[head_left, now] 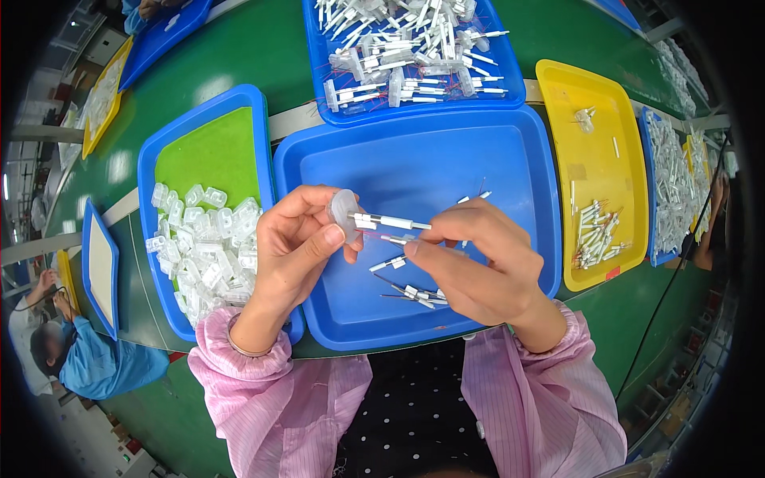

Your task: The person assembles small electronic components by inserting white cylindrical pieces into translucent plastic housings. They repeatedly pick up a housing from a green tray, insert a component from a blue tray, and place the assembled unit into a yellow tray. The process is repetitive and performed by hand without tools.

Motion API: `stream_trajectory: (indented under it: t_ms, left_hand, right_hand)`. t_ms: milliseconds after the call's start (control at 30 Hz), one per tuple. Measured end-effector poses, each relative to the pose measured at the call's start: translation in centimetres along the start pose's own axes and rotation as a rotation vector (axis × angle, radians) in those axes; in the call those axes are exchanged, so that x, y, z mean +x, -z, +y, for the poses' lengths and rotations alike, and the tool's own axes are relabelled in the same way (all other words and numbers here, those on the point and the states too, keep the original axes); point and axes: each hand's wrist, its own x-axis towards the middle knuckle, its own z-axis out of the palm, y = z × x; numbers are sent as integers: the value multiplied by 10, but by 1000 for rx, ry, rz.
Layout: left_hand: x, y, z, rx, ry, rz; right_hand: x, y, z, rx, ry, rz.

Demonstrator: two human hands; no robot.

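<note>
Pinching a small clear plastic cap (344, 215) between thumb and fingers, the left hand (296, 247) is holding it up over the middle blue tray (414, 159). The right hand (470, 263) is closing its fingertips on a thin white tube (390, 222), whose near end is touching the cap; a second white tube (394, 239) is lying just under the first, at the right forefinger. Both hands are meeting close together above the tray, with pink striped sleeves (271, 398) coming in from the lower edge.

A few loose wired tubes (414, 293) are lying on the tray floor beneath the right hand. Just to the left, a blue tray with a green liner (211, 151) is holding a heap of clear caps (203, 247). Farther up, another blue tray (335, 111) is carrying a pile of white tubes (406, 48). To the right, a yellow tray (598, 159) is holding a small cluster of tubes (594, 231). All trays are sitting on a green table (263, 48), and a person in blue (96, 362) is working at the far left.
</note>
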Motion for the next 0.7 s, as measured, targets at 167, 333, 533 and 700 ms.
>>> stream_trajectory:
  t_ms: [167,333,533,700]
  left_hand:
    - [-1,1,1,6,7,-16]
    - [0,2,0,18,0,-20]
    - [-2,-2,-1,-94,76,-22]
    - [-4,-4,-4,-185,133,-80]
  right_hand:
    - [0,4,4,-9,-23,-13]
    - [1,2,0,-26,-20,-7]
    - [1,0,-11,140,-148,-6]
    - [-2,-5,-8,701,-578,122]
